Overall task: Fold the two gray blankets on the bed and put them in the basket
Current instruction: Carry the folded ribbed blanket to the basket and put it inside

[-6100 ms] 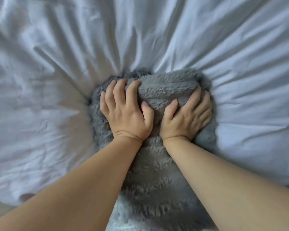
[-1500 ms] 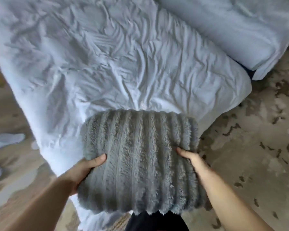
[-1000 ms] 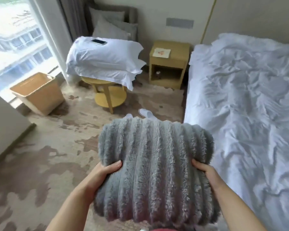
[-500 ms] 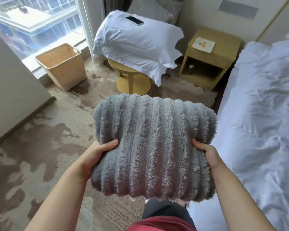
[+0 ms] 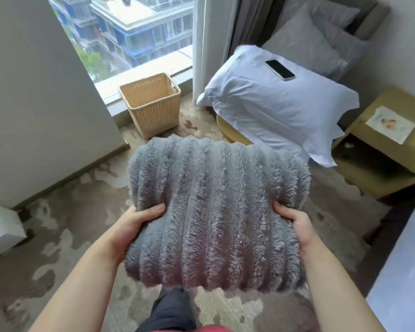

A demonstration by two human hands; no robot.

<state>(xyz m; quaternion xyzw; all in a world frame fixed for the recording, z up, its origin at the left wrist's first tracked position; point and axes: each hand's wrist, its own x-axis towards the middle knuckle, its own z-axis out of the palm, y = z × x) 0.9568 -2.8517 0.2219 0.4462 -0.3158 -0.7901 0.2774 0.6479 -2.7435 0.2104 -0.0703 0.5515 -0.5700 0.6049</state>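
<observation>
A folded gray ribbed fleece blanket is held in the air in front of me, above the carpet. My left hand grips its left side, thumb on top. My right hand grips its right side the same way. The tan woven basket stands on the floor by the window, beyond the blanket and slightly left; what it holds is not visible. Only one gray blanket shows.
A white pillow with a phone on it rests on a round yellow table just right of the basket. A wooden nightstand is at the right, the bed edge lower right, a gray wall at the left.
I lifted the folded blanket off the bed and turned away from it toward the window. The basket has come nearer and more central. Both hands keep the same hold.
</observation>
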